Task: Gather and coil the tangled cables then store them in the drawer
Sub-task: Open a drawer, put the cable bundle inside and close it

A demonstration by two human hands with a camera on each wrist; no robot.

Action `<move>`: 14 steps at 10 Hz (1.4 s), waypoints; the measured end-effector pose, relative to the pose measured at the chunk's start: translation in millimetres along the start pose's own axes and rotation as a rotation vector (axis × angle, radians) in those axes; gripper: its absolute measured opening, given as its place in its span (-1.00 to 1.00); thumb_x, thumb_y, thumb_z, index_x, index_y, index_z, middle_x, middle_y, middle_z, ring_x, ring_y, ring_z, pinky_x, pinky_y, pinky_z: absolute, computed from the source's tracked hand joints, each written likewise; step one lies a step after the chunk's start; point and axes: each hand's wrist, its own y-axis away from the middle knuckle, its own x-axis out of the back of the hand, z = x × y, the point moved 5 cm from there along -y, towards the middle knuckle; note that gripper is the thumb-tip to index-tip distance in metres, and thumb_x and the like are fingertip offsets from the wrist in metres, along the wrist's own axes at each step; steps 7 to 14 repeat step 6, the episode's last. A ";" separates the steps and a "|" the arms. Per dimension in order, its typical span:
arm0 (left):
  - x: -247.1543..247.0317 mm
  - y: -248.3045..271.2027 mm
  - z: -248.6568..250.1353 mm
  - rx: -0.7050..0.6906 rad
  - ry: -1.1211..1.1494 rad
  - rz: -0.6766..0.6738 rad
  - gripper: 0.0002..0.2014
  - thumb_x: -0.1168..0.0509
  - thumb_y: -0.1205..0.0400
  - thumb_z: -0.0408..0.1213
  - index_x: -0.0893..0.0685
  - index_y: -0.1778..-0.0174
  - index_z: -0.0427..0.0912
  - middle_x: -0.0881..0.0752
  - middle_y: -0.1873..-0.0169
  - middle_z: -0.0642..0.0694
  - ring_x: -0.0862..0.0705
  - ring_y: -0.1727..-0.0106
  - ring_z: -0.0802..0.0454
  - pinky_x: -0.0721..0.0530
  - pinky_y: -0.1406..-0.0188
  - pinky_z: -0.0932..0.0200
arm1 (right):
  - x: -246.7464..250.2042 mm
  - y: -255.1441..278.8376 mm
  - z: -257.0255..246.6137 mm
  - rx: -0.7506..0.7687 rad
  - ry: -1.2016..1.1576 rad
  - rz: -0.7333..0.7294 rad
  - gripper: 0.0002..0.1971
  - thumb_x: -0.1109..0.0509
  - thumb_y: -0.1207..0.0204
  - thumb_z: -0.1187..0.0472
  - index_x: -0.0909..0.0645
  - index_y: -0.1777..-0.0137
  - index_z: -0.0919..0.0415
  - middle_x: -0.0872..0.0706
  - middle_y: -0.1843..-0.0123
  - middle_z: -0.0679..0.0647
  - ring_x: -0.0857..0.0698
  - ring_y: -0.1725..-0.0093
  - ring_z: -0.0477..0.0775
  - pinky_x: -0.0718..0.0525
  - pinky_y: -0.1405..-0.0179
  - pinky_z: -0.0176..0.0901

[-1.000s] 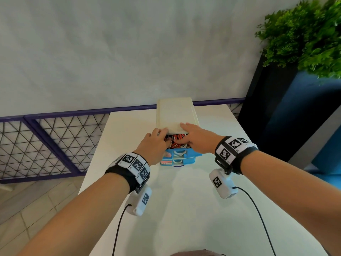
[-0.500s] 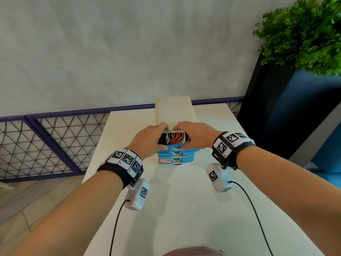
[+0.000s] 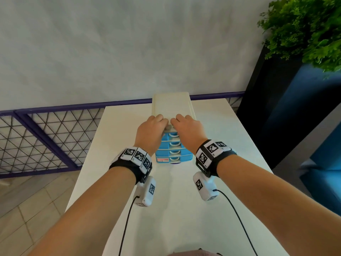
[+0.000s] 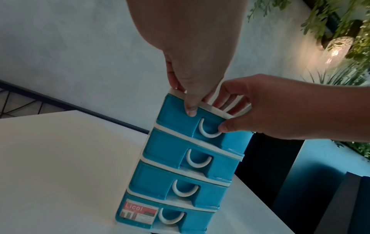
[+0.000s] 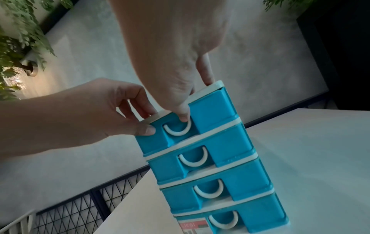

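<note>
A small drawer unit (image 3: 172,104) with a cream frame and several blue drawers stands at the far middle of the white table (image 3: 166,209). Its top drawer (image 4: 174,117) (image 5: 210,110) sits pushed in, flush with the drawers below. No cables show in any view. My left hand (image 3: 151,130) curls its fingers over the unit's top front edge, and its thumb (image 4: 191,110) presses the top drawer's front. My right hand (image 3: 188,130) grips the same edge from the right, its thumb (image 5: 184,115) on the white handle.
A purple mesh fence (image 3: 46,135) runs behind and left of the table, against a pale wall. A green plant (image 3: 304,28) in a tall dark planter (image 3: 276,108) stands at the right. Bare tabletop lies in front of the unit.
The top drawer was open, with red and black cables showing inside. Both hands have moved forward and pushed it in, and the cables are now out of sight.
</note>
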 end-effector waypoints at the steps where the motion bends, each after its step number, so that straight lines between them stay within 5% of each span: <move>1: -2.7 1.3 -1.5 -0.009 0.009 0.037 -0.90 -0.33 -0.49 -0.48 -0.59 0.18 -0.20 -0.57 0.18 -0.09 -0.56 0.14 -0.11 -0.58 0.48 -0.01 | -0.7 2.5 0.2 -0.009 -0.016 0.020 -0.58 -0.52 -0.29 0.47 -0.58 -0.11 0.16 -0.63 0.02 0.09 -0.63 0.18 0.12 -0.36 0.49 -0.16; 3: -1.9 2.7 -0.4 -0.021 0.007 0.041 -0.91 -0.31 -0.51 -0.46 -0.60 0.15 -0.20 -0.56 0.16 -0.09 -0.55 0.11 -0.09 -0.52 0.48 0.07 | 2.2 3.9 -0.7 -0.012 -0.035 0.037 -0.61 -0.43 -0.41 0.47 -0.53 -0.19 0.16 -0.59 -0.06 0.09 -0.61 0.08 0.13 -0.37 0.42 -0.15; 4: 1.0 4.0 -2.8 -0.007 0.015 -0.059 -0.86 -0.25 -0.56 -0.43 -0.63 0.02 -0.16 -0.55 0.08 -0.05 -0.56 0.01 -0.06 -0.59 0.34 0.05 | -2.3 6.1 1.3 -0.013 -0.049 -0.019 -0.63 -0.35 -0.50 0.42 -0.48 -0.28 0.15 -0.57 -0.18 0.07 -0.61 -0.04 0.13 -0.41 0.33 -0.13; 5: 11.4 1.8 -5.9 0.010 0.091 -0.183 -0.73 -0.25 -0.62 -0.31 -0.63 -0.23 -0.05 -0.57 -0.09 0.01 -0.56 -0.16 -0.02 -0.65 0.04 -0.01 | 7.8 7.7 14.0 -0.015 -0.236 -0.117 -0.55 -0.27 -0.62 0.29 -0.41 -0.51 0.12 -0.48 -0.50 0.05 -0.54 -0.38 0.14 -0.59 -0.11 -0.05; 6: 14.9 30.2 -17.1 0.002 0.286 -0.277 -0.61 -0.27 -0.64 -0.22 -0.51 -0.41 0.03 -0.50 -0.32 0.14 -0.52 -0.31 0.15 -0.53 -0.31 0.11 | 6.2 42.6 26.2 -0.034 -0.431 -0.241 -0.39 -0.20 -0.71 0.13 -0.10 -0.71 0.14 -0.08 -0.75 0.01 -0.17 -0.69 0.04 -0.18 -0.58 -0.14; 14: 14.9 30.2 -17.1 0.002 0.286 -0.277 -0.61 -0.27 -0.64 -0.22 -0.51 -0.41 0.03 -0.50 -0.32 0.14 -0.52 -0.31 0.15 -0.53 -0.31 0.11 | 6.2 42.6 26.2 -0.034 -0.431 -0.241 -0.39 -0.20 -0.71 0.13 -0.10 -0.71 0.14 -0.08 -0.75 0.01 -0.17 -0.69 0.04 -0.18 -0.58 -0.14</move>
